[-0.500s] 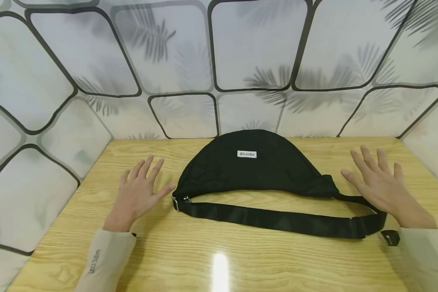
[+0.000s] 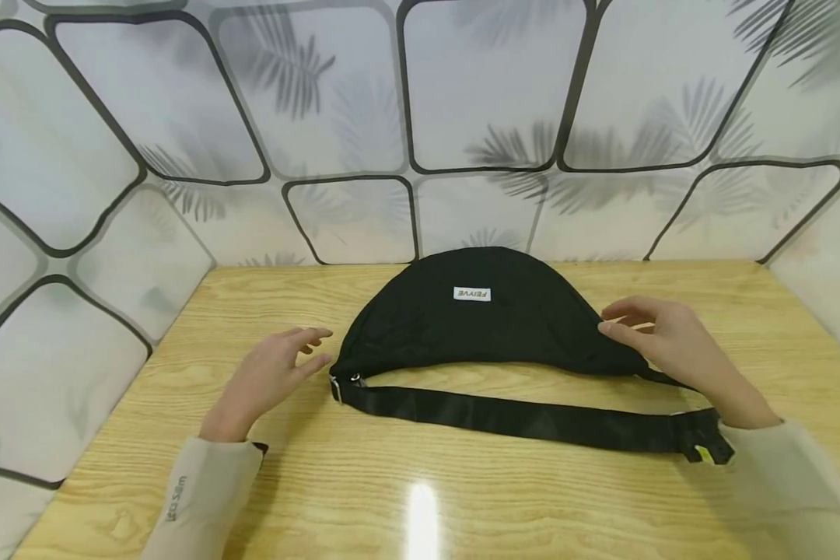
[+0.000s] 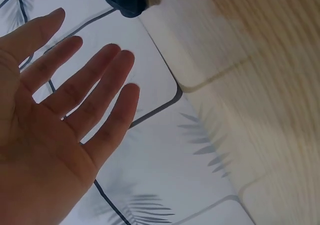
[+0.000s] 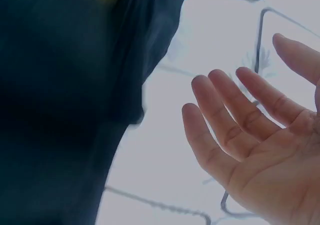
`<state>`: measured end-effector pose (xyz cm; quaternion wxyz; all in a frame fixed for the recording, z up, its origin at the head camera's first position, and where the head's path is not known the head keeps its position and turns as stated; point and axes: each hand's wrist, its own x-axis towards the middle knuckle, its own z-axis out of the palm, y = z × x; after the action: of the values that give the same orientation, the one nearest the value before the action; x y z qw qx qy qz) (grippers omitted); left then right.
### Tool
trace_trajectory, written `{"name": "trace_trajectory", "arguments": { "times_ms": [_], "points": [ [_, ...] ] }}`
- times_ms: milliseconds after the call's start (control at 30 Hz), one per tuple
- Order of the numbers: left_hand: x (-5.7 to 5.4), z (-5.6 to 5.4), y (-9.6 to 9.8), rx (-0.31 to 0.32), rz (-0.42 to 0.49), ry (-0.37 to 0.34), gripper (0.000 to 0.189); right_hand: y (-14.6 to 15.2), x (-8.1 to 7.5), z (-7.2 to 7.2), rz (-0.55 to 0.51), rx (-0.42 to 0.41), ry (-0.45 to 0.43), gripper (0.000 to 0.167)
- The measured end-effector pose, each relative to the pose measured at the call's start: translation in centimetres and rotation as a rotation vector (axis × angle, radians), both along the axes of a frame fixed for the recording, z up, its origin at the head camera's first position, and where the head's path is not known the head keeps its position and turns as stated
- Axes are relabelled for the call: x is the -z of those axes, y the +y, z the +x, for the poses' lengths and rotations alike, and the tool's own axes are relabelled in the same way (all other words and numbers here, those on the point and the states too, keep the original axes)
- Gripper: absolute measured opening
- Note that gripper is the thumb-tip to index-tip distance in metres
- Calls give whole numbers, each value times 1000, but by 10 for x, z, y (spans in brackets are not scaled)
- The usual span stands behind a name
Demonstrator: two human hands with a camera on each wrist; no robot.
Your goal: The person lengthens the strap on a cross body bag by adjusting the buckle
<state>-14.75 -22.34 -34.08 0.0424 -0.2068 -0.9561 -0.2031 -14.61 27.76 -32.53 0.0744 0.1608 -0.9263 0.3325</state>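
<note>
A black crescent-shaped waist bag (image 2: 476, 334) lies on the table, a small white label (image 2: 472, 294) on its front. Its webbing strap (image 2: 511, 418) runs along the near side, from a metal slider (image 2: 336, 389) at the left end. My left hand (image 2: 262, 381) hovers beside that left end, fingers slightly bent and holding nothing. Over the bag's right end is my right hand (image 2: 682, 346), its fingertips close to the edge. In the right wrist view this hand's fingers (image 4: 235, 110) are loosely bent, apart from the dark fabric. The right sleeve partly covers the strap.
The wood-grain table (image 2: 364, 498) meets a patterned back wall (image 2: 483, 85) just behind the bag. Another patterned panel (image 2: 63, 373) borders the left side. A dark plastic buckle (image 2: 710, 449) lies by the right sleeve.
My right hand has moved left, from beside the bag to its right edge, and its spread fingers have bent. My left hand has turned inward, its fingers now pointing right towards the bag.
</note>
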Motion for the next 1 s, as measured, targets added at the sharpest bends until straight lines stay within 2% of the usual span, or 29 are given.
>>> {"name": "trace_trajectory", "arguments": {
  "times_ms": [200,400,667,900,1000],
  "points": [
    [4,-2,-2,54,92,-95,36,-30,-4,-3,1,-89,-29,20],
    [3,-1,-5,60,142,-167,35,-54,-4,-7,-33,-163,-71,21],
    [2,-3,-8,76,208,-254,35,-75,-4,-8,-62,-229,-95,19],
    [4,-2,-13,94,301,-408,41,-89,2,-14,-106,-280,-171,18],
    [4,-3,-14,117,326,-433,43,-97,2,-17,-145,-319,-202,18]
  ]
}}
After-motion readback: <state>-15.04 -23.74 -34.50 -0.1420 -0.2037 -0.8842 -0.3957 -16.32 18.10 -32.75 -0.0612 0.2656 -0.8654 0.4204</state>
